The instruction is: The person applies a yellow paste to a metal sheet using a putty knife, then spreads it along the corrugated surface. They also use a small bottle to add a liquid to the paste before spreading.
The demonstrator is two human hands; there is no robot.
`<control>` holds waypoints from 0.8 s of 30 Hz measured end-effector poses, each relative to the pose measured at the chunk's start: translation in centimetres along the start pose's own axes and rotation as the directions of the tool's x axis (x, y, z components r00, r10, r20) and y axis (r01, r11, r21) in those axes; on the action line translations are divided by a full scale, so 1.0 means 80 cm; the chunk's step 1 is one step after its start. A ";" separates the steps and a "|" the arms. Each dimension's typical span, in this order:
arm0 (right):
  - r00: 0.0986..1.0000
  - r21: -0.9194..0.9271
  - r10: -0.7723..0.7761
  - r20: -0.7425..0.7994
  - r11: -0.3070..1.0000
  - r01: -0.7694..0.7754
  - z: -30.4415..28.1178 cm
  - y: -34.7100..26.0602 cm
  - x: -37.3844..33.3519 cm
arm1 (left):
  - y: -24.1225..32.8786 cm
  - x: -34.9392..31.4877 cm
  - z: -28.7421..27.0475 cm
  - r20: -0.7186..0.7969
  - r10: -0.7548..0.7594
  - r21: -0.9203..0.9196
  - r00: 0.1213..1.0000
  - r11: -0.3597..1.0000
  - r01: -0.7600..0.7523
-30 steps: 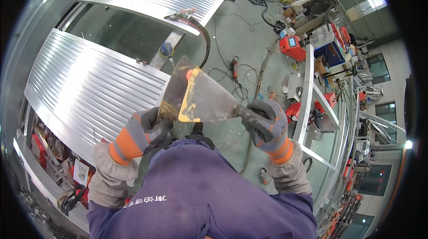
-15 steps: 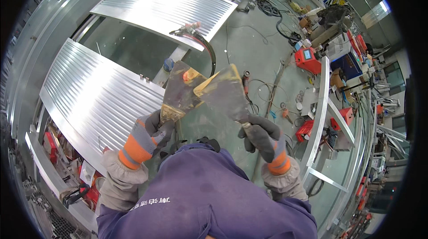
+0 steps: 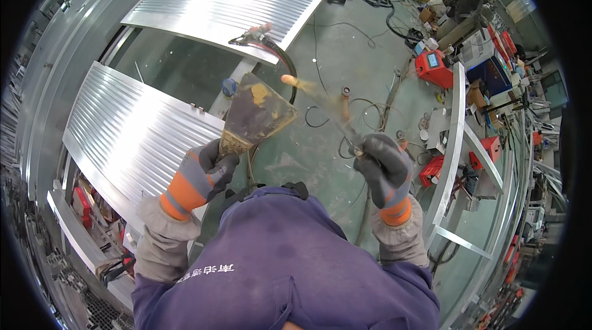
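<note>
My left hand point(image 3: 209, 173), in a grey and orange glove, is closed around the handle of a wide putty knife point(image 3: 242, 115). Its broad blade points up and away, with yellowish putty point(image 3: 259, 93) smeared on its face and along the edges. In my right hand point(image 3: 383, 167), gloved alike, is a second putty knife point(image 3: 330, 111), turned nearly edge-on and blurred by motion. A lump of yellow-orange putty point(image 3: 289, 80) sits at its far corner. The two blades are apart, the left one close to the edge of a ribbed metal panel point(image 3: 142, 136).
Another ribbed panel point(image 3: 228, 6) lies farther off, with a hose-fed tool point(image 3: 254, 35) on its edge. Cables and a small cylindrical tool point(image 3: 345, 91) lie on the green floor. To the right stand a metal frame point(image 3: 457, 120) and a red machine point(image 3: 433, 68).
My right putty knife has drawn away from the left one and turned from face-on to edge-on. Putty now sits on its tip. My left hand has hardly moved.
</note>
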State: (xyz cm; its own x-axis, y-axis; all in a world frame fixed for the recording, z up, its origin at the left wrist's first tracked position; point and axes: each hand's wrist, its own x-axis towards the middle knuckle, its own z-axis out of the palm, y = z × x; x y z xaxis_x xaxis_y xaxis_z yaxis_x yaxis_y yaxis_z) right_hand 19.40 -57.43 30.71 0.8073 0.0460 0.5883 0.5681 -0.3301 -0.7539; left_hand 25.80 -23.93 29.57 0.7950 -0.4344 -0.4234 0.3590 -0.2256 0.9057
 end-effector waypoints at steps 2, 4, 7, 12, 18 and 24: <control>0.990 -0.313 -0.047 0.134 0.946 0.087 -0.001 -0.011 0.001 | 0.001 0.002 -0.012 0.053 -0.023 -0.022 0.998 0.999 0.025; 0.954 -0.436 -0.141 0.265 0.865 0.249 0.007 -0.009 0.011 | 0.008 0.000 -0.018 0.108 -0.024 -0.003 0.994 1.000 0.025; 0.966 -0.548 -0.070 0.247 0.813 0.199 0.018 -0.007 0.018 | 0.015 -0.005 -0.031 0.154 0.016 0.064 0.988 0.998 -0.026; 1.000 -0.604 -0.015 0.025 0.796 0.027 0.033 -0.015 0.026 | 0.000 -0.009 -0.075 0.135 0.041 0.020 0.990 0.999 -0.044; 0.725 0.305 0.671 0.157 0.665 -0.682 0.094 -0.052 -0.005 | -0.001 -0.016 -0.105 0.062 0.036 -0.032 0.997 0.999 -0.034; 0.593 0.513 0.774 0.222 0.425 -0.746 0.129 -0.042 -0.006 | 0.006 -0.017 -0.115 0.043 0.155 0.246 0.987 0.956 -0.161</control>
State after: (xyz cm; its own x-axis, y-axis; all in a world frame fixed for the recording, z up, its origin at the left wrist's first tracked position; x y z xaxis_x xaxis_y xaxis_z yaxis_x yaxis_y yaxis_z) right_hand 18.76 -46.60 29.99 0.9539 -0.0190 -0.2994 -0.2792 0.3090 -0.9092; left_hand 29.35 -15.44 30.79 0.8192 -0.5012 -0.2788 0.0953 -0.3604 0.9279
